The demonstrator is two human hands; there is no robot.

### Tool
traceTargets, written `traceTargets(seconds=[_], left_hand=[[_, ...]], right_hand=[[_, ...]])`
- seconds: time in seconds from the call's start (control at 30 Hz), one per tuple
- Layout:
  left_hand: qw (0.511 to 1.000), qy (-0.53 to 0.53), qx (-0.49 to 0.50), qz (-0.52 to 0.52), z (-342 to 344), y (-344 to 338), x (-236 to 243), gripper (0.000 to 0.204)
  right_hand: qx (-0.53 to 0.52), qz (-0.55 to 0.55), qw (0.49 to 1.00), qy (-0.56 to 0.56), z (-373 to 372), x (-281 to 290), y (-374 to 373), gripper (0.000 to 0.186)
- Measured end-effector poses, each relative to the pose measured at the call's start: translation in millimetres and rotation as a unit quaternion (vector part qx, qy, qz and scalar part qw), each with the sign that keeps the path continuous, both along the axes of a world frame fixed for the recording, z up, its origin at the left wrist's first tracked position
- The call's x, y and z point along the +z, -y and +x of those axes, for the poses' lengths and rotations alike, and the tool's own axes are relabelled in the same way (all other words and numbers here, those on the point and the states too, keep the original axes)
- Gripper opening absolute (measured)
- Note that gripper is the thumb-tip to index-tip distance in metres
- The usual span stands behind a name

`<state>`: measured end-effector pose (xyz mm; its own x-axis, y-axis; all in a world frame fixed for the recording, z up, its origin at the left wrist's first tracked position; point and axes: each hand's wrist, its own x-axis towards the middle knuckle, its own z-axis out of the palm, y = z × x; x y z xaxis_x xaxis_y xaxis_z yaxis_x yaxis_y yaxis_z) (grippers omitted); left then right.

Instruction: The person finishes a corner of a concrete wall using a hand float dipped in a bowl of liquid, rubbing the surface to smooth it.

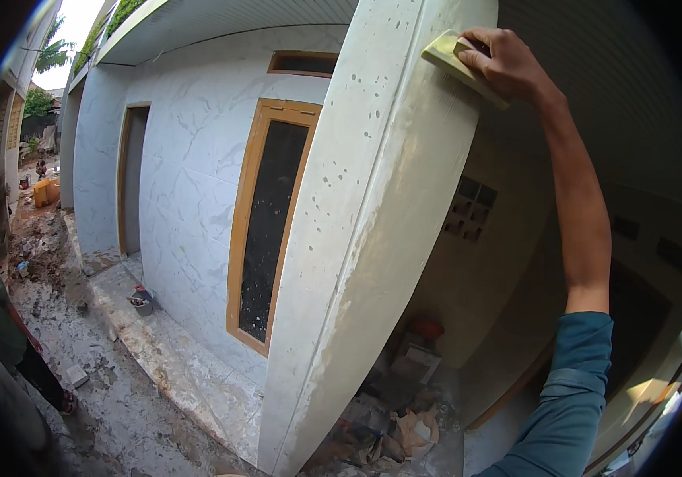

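High up at the right, my right hand (506, 65) is closed around the grip of a pale yellow plastering float (443, 54). The float's flat board lies tilted against the upper part of a tall off-white pillar (404, 215). Damp-looking, uneven patches run down the pillar's right-hand face, beside a long vertical groove. Dark grey specks dot its left-hand face. My right arm, in a rolled blue-green sleeve (571, 389), reaches up from the lower edge. Nothing of my left hand shows.
Left of the pillar is a marble-patterned wall (190, 151) with a wood-framed window (269, 230). A bucket (141, 300) stands on the raised ledge (158, 350). A person (7, 318) stands on the muddy ground at far left. Debris (412, 433) lies behind the pillar.
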<state>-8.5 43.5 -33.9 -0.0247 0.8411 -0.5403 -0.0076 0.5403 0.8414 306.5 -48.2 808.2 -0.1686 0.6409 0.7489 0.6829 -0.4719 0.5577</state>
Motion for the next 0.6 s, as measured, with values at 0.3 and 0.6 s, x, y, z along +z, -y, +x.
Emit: traceTargets(seconds=[0.3, 0.6], left_hand=[[0.997, 0.041, 0.036, 0.047, -1, 9, -42, 0.04], [0.99, 0.103, 0.073, -0.07, 10, 9, 33, 0.054]], right_hand=[[0.129, -0.332, 0.913, -0.197, 27, -457, 10, 0.022], [0.205, -0.037, 0.969, -0.137, 5, -277, 15, 0.029]])
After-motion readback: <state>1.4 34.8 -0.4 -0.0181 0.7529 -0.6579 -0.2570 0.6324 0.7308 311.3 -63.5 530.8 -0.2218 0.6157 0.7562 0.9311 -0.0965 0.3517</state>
